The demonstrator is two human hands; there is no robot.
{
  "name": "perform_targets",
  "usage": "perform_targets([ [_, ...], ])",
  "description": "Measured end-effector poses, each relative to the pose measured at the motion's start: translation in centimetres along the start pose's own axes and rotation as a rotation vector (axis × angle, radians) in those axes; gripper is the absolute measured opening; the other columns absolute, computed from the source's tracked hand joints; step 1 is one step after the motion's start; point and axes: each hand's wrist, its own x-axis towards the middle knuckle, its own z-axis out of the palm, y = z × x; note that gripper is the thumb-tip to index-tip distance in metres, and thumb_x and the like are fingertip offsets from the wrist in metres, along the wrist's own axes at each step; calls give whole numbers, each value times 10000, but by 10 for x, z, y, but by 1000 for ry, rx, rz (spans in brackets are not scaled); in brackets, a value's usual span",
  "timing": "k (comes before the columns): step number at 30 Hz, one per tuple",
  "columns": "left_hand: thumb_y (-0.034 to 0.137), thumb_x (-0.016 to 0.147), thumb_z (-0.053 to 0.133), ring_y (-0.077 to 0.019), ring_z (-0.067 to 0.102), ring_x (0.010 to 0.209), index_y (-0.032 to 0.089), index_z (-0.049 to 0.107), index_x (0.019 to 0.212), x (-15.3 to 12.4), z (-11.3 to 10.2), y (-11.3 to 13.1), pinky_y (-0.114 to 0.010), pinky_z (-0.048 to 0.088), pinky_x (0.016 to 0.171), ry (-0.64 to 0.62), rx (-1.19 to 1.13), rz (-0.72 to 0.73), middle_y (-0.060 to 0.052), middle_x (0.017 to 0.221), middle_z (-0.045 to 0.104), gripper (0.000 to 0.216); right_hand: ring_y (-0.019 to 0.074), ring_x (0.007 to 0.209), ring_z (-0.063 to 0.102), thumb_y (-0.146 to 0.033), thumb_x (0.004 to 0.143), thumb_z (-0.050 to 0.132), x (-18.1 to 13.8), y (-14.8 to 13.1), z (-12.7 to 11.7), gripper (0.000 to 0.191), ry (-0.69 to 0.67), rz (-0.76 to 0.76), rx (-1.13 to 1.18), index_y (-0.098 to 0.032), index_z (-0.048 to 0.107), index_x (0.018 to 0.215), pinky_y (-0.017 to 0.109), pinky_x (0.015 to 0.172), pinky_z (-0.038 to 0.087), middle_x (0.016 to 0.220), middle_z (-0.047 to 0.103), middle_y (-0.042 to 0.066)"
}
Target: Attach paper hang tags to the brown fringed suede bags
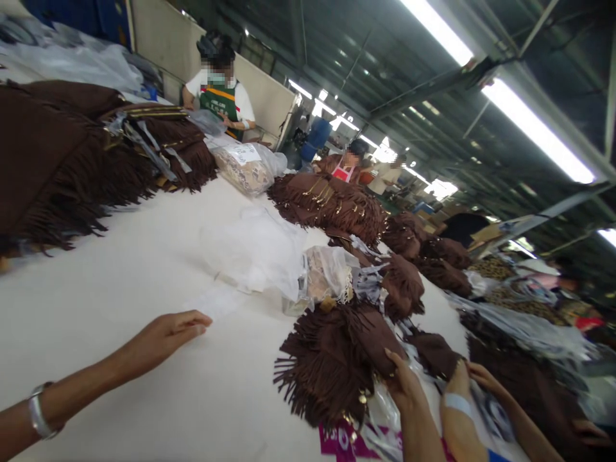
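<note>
My left hand (180, 330), below a silver bangle, reaches over the white table with thumb and fingers pressed together. A thin, pale slip (219, 303) lies at its fingertips; whether they pinch it I cannot tell. Beyond that is a crumpled white translucent plastic bag (257, 250). My right hand (407, 378) grips the edge of a dark brown fringed bag (332, 359) with gold metal parts hanging from it. Clear plastic and a magenta printed sheet (337, 439) show under this bag.
Brown fringed bags pile up at the left (48, 154) and far side (332, 202). Filled clear packets (245, 170) stand among them. Close on my right, a co-worker's hands (474, 378) touch brown pieces. Another person in a green apron (219, 102) works across the table (120, 269).
</note>
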Motion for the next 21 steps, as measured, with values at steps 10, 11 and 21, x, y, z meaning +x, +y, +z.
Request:
perform_targets([
  [10, 588, 823, 630, -270, 565, 1174, 145, 639, 1167, -23, 90, 48, -407, 429, 1031, -459, -779, -36, -147, 1269, 604, 561, 49, 370, 389, -454, 436, 881, -165, 48, 77, 631, -342, 365, 159, -212, 661, 976, 194, 345, 342, 549, 511, -104],
  [11, 592, 809, 645, -278, 572, 1163, 136, 649, 1154, -29, 90, 46, -410, 432, 1030, -450, -774, -10, -145, 1244, 620, 572, 53, 356, 382, -483, 437, 879, -186, 59, 91, 643, -408, 391, 150, -208, 656, 974, 197, 335, 325, 531, 502, -104],
  [21, 591, 677, 765, -316, 677, 971, 137, 665, 1068, -142, -52, -3, -386, 556, 835, 39, -753, -480, -153, 1041, 709, 607, 60, 347, 309, -753, 540, 722, -371, 154, 211, 592, -1041, 693, -16, -196, 535, 614, 214, 368, 280, 389, 321, -98],
])
